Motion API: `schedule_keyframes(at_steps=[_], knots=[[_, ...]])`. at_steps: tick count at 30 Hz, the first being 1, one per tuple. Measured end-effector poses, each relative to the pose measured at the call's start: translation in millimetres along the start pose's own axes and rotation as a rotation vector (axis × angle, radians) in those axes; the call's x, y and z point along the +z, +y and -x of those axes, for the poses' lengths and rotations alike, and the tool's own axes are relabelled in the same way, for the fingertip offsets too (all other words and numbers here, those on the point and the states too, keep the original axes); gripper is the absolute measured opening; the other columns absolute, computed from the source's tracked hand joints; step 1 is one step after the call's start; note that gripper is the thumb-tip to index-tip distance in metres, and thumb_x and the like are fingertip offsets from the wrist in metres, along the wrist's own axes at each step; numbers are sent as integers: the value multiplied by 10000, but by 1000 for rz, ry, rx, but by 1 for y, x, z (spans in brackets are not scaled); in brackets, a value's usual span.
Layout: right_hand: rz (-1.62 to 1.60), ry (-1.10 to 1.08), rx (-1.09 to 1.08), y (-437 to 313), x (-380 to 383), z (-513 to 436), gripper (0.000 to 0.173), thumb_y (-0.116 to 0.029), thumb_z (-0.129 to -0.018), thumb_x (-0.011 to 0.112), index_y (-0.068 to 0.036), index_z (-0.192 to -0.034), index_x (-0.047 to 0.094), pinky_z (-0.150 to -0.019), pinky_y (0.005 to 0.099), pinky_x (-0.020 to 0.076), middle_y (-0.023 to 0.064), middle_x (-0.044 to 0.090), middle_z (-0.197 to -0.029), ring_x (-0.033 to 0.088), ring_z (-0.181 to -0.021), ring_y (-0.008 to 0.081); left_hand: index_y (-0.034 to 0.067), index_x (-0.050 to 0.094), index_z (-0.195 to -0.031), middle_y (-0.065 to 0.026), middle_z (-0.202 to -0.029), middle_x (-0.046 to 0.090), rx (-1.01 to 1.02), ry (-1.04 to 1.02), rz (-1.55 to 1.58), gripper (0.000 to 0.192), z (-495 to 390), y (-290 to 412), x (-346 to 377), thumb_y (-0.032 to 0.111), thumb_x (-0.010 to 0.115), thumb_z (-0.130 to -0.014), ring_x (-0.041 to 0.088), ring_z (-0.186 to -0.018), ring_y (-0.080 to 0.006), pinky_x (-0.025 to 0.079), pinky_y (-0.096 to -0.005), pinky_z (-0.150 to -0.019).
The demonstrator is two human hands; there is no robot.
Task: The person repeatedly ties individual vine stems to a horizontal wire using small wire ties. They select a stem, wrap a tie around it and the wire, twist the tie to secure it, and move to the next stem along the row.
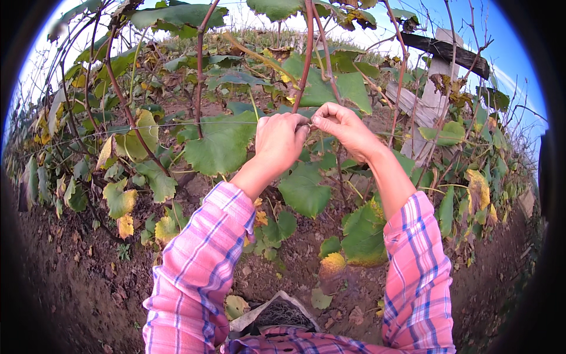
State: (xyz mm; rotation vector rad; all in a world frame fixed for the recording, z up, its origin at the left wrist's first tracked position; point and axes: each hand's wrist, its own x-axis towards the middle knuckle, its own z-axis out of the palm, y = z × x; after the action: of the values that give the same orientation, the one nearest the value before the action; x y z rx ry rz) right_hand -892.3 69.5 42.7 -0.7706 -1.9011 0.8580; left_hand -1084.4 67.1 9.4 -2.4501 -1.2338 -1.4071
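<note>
In front of me my left hand (281, 136) and my right hand (347, 130) meet at a thin trellis wire (185, 124). A reddish-brown grapevine cane (305, 57) comes down to the wire and passes behind my left fingers. Both hands pinch a tiny strand-like piece (311, 126) between the fingertips; the fingers mostly hide it, so its exact kind is unclear. Below the left hand hangs a broad green grape leaf (304, 189). Another large leaf (219, 144) overlaps the wire just left of my hands.
An open pale bag (305, 309) at my waist holds many thin grey strands (283, 315). More upright canes (200, 75) rise on both sides. At the right stands a pale post (435, 84) with a dark wooden crosspiece (446, 53). Brown soil (88, 274) lies below.
</note>
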Motion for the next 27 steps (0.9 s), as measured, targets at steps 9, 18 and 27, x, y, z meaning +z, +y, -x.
schedule_keyframes(at_steps=[9, 18, 27], knots=[[61, 226, -57, 13, 3, -4, 192, -172, -996, 613, 11, -942, 593, -754, 289, 547, 45, 651, -870, 636, -824, 100, 152, 718, -1027, -38, -1094, 670, 226, 151, 54, 192, 18, -13, 8, 192, 691, -842, 585, -1039, -231, 382, -413, -947], [115, 283, -23, 14, 6, -2, 205, -165, -999, 599, 22, -917, 578, -710, 299, 557, 65, 666, -830, 662, -748, 129, 127, 677, -1042, -80, -1021, 655, 240, 109, -104, 227, 23, -12, -1, 200, 680, -827, 601, -932, -236, 394, -410, -882], [105, 245, -50, 17, 7, 3, 199, -167, -1000, 603, 20, -937, 581, -710, 294, 536, 50, 660, -832, 642, -790, 111, 107, 629, -877, -29, -788, 671, 128, 180, -244, 149, 10, -4, 21, 240, 694, -859, 640, -809, -240, 408, -397, -763]])
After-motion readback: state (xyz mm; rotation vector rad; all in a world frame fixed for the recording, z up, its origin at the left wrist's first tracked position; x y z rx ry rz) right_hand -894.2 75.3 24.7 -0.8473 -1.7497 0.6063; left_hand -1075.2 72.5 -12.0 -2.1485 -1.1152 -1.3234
